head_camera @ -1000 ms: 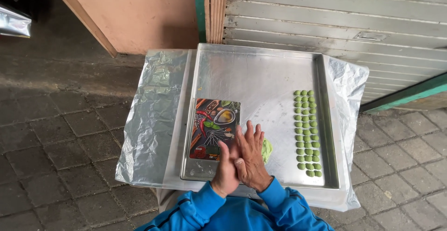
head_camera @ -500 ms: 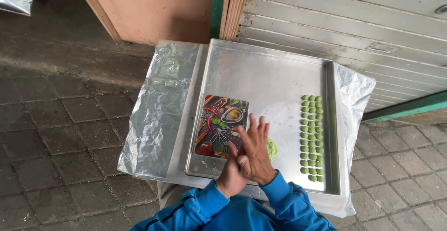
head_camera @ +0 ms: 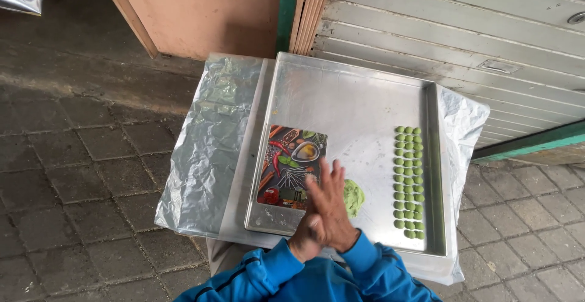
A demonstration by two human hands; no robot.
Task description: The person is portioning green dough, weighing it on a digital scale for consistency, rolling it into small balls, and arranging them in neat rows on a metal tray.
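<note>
Head view, looking down. Both hands are pressed together, palm to palm, above the near edge of the large rectangular shiny metal tray. The right hand lies on top with fingers straight and spread, pointing away from the body. The left hand sits beneath it, mostly hidden; only its heel and wrist show. Whether anything is held between the palms cannot be told. Blue jacket sleeves cover both forearms.

Tray contents:
- A flattened lump of pale green dough lies on the tray floor just beside the right hand, near the near edge.
- Small round green dough balls stand in neat rows of three along the tray's right wall, running from mid-tray toward the near right corner.
- A rectangular cutting board printed with colourful vegetables and spices lies flat at the tray's near left corner, its near right corner under the fingertips of the hands.

The tray rests on a desk wrapped in crinkled clear plastic sheet, which shows along the left and right edges. Grey paving bricks surround the desk.
</note>
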